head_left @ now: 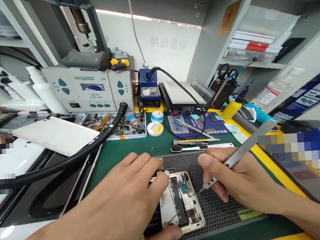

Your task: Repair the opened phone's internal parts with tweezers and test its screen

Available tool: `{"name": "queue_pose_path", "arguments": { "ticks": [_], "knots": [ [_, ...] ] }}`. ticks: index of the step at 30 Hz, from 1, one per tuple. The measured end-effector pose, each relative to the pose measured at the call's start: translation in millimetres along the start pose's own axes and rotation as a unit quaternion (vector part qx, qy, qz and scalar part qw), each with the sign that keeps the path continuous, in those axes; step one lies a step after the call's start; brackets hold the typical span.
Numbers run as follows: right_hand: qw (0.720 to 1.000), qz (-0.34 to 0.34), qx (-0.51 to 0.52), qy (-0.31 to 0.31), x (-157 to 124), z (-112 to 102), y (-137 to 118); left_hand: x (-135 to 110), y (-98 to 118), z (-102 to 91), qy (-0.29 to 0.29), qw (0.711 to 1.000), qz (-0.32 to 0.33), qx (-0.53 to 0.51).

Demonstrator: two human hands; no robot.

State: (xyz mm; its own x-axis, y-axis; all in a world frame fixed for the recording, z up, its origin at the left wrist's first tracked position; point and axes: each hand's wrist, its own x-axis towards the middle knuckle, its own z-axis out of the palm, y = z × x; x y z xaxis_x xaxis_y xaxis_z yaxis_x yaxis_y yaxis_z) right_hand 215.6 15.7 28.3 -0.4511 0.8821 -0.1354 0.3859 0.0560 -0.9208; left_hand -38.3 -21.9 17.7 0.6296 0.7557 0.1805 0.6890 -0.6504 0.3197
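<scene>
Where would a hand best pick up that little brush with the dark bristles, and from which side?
Probably by the white handle of the brush, coming from above and the right. It lies flat with its dark bristles at the left end, and the slim handle suits a pinch across it. A slender tool lies close behind, crowding the far side.

Counted about one black honeycomb-patterned mat [221, 218]: your two bare hands, the left hand [134, 189] and the right hand [233, 171]; on it, one opened phone with a pale gold frame [180, 202]; above it, one fine-tipped silver metal tool [249, 143]; beyond it from you, one black-bristled, white-handled toothbrush [196, 147] and two small round tubs, a white-and-blue tub [157, 115] and a white-and-yellow tub [155, 129].
</scene>
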Motion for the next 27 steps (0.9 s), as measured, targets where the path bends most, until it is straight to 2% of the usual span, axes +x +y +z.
{"name": "queue_pose_path", "arguments": {
  "ticks": [5,9,12,18,27],
  "knots": [
    [1.0,0.013,0.011,0.017,3.1,1.0,-0.6,6.8,8.0,2.3,0.025,0.997,-0.027,-0.065],
    [1.0,0.016,0.016,0.017,3.5,1.9,-1.3,13.4,21.0,12.8,0.018,0.995,-0.032,-0.089],
    [1.0,0.016,0.018,0.016,2.5,2.9,-0.8,16.6,27.8,21.4,0.042,0.993,-0.032,-0.108],
    [1.0,0.009,0.02,0.02,5.6,0.5,-0.7,23.2,26.1,31.2,0.082,0.983,-0.036,-0.157],
    [0.999,0.032,0.03,0.012,8.7,-8.4,-4.1,26.8,28.5,28.8,0.053,0.985,-0.058,-0.153]
  ]
}}
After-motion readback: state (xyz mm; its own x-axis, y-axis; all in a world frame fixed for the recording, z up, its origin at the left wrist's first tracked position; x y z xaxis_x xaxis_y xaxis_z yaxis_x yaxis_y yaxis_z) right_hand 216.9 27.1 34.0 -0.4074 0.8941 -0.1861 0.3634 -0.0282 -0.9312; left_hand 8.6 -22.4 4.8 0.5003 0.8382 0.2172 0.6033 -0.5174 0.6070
